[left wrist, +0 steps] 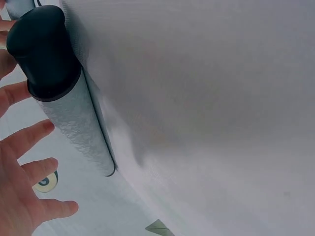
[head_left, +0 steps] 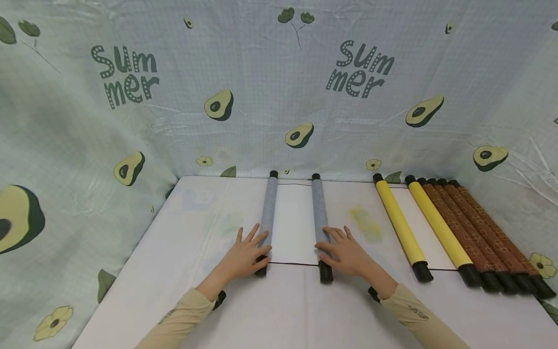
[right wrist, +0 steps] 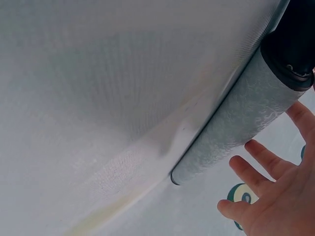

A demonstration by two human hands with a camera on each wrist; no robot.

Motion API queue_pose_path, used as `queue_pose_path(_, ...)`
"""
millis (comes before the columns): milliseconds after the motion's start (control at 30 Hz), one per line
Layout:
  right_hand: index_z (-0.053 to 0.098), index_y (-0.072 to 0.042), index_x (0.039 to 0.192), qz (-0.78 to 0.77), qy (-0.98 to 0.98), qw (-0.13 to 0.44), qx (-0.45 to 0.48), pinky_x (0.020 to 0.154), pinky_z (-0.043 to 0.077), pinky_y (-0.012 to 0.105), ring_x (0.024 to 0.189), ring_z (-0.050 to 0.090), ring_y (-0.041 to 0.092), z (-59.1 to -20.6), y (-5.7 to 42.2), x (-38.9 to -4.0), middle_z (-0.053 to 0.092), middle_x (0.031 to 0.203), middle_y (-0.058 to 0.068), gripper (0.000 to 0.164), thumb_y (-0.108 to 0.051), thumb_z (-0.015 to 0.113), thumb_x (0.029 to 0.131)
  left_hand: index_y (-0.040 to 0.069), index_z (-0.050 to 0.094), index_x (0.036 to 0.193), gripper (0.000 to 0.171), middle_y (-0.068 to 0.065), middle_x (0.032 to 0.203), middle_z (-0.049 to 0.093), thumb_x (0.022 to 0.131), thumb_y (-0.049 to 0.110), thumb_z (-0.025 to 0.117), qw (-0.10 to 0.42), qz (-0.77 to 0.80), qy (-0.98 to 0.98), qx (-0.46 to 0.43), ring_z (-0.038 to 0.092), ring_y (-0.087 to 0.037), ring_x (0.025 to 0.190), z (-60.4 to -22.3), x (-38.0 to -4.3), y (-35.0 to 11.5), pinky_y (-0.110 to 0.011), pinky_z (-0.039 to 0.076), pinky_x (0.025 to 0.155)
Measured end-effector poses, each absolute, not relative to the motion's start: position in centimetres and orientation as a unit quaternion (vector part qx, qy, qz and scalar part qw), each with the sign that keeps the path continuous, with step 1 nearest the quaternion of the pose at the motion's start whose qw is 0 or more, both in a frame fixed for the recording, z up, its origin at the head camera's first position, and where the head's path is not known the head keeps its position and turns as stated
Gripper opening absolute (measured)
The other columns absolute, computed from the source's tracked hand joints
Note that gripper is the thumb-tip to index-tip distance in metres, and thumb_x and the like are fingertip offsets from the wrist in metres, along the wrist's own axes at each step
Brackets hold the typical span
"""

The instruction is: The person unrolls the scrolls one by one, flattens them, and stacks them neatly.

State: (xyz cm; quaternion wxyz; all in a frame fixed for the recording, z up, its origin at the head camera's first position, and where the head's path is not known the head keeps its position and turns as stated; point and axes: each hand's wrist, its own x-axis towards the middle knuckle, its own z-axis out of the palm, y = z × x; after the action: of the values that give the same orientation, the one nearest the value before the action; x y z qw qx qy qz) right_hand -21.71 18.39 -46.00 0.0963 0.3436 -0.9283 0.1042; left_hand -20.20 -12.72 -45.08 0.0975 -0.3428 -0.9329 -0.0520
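Observation:
In the head view a grey scroll lies partly unrolled, its left roll (head_left: 270,203) and right roll (head_left: 320,203) standing apart with a strip of white paper (head_left: 296,223) between them. Black knobs cap both ends of each roll. My left hand (head_left: 245,254) rests at the near part of the left roll, fingers spread, fingertips at its surface. On the other side my right hand (head_left: 350,254) touches the right roll near its lower knob, fingers also spread. Both wrist views show extended fingers beside a grey roll (left wrist: 81,132), (right wrist: 236,118), not wrapped round it.
To the right lies a yellow scroll (head_left: 401,220), partly unrolled, with white paper between its two rolls. Several brown patterned scrolls (head_left: 484,232) lie side by side against it. A white cloth covers the table (head_left: 279,315); an avocado-print curtain (head_left: 261,63) hangs behind and at the sides.

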Motion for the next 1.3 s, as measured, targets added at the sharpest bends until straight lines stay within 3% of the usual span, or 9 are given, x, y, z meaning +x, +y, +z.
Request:
queue_pose_path(333,0.055,-0.014,0.106,0.076,-0.927,0.116,0.349,0.098,0.024,0.062,0.121,0.042,0.03,-46.1,18.8,-21.7,0.046,0.133,0.008,0.032,-0.036,0.057,0.084,0.01,0.053,0.116,0.042,-0.008,0.131,0.049,0.086,0.039,0.054,0.113,-0.028,-0.931,-0.345,0.033,-0.036,0.128,-45.3,-20.1,-13.3,-0.065,0.028,0.094)
queue_pose_path(433,0.055,-0.012,0.107,0.071,-0.927,0.116,0.35,0.098,0.024,0.062,0.12,0.042,0.03,-46.3,19.1,-21.7,0.048,0.132,0.008,0.033,-0.035,0.058,0.084,0.012,0.053,0.116,0.04,-0.009,0.13,0.049,0.086,0.037,0.055,0.108,-0.034,-0.934,-0.338,0.035,-0.039,0.126,-45.4,-20.0,-13.5,-0.064,0.028,0.094)
queue_pose_path(633,0.058,-0.018,0.11,0.077,-0.921,0.12,0.362,0.096,0.025,0.064,0.118,0.043,0.034,-46.4,19.4,-21.6,0.048,0.13,0.012,0.029,-0.032,0.057,0.085,0.023,0.06,0.114,0.027,-0.01,0.128,0.05,0.088,0.027,0.053,0.109,-0.056,-0.935,-0.332,0.035,-0.045,0.123,-45.5,-19.8,-13.8,-0.065,0.028,0.093)
queue_pose_path(800,0.064,-0.024,0.108,0.087,-0.92,0.122,0.362,0.096,0.023,0.064,0.116,0.043,0.035,-46.5,19.8,-21.4,0.046,0.131,0.015,0.026,-0.033,0.058,0.084,0.027,0.063,0.11,0.025,-0.013,0.128,0.049,0.088,0.032,0.052,0.111,-0.049,-0.937,-0.328,0.034,-0.047,0.123,-45.6,-19.7,-14.1,-0.065,0.029,0.091)
queue_pose_path(1100,0.067,-0.022,0.103,0.093,-0.925,0.132,0.344,0.097,0.023,0.063,0.113,0.042,0.034,-46.7,20.8,-21.0,0.044,0.129,0.02,0.023,-0.032,0.059,0.084,0.026,0.067,0.095,0.017,-0.016,0.128,0.046,0.084,0.035,0.058,0.123,-0.055,-0.937,-0.322,0.033,-0.049,0.122,-45.9,-19.5,-15.0,-0.067,0.027,0.091)
queue_pose_path(1300,0.065,-0.023,0.102,0.098,-0.928,0.13,0.336,0.097,0.024,0.062,0.113,0.043,0.035,-46.7,21.1,-20.8,0.044,0.129,0.021,0.022,-0.033,0.06,0.083,0.023,0.064,0.096,0.015,-0.017,0.126,0.046,0.083,0.03,0.06,0.131,-0.065,-0.937,-0.317,0.034,-0.048,0.121,-46.1,-19.4,-15.3,-0.067,0.027,0.091)
